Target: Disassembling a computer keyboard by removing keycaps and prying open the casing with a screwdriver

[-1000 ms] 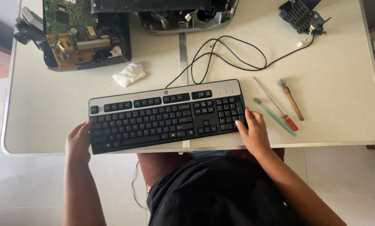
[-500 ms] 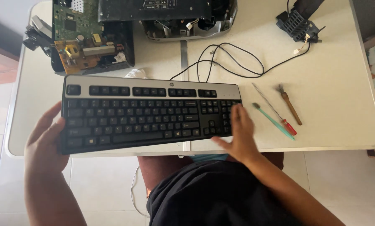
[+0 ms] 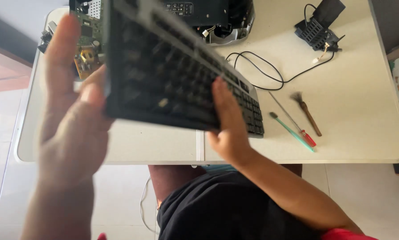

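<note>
— Black keys, silver top strip: that's the keyboard, lifted off the table and tilted steeply, its left end raised toward the camera and blurred.

— Who has it?

— Both hands. The left hand is at the keyboard's left end, fingers stretched up along the edge, thumb against the near side. The right hand is closed on the near long edge, fingers laid over the keys, thumb underneath, out of sight.

— So the board sits between the two grips?

— Yes, spanning from one hand to the other, with its right end low, close over the table's near edge. Whether that end touches the surface I can't tell.

— What's around it?

— A black cable loops on the table past the right end. Just right of it lie a thin screwdriver with a red handle, a teal-handled tool and a small brush. An opened circuit board sits at the far left corner, a black plastic part near the far right edge.
</note>
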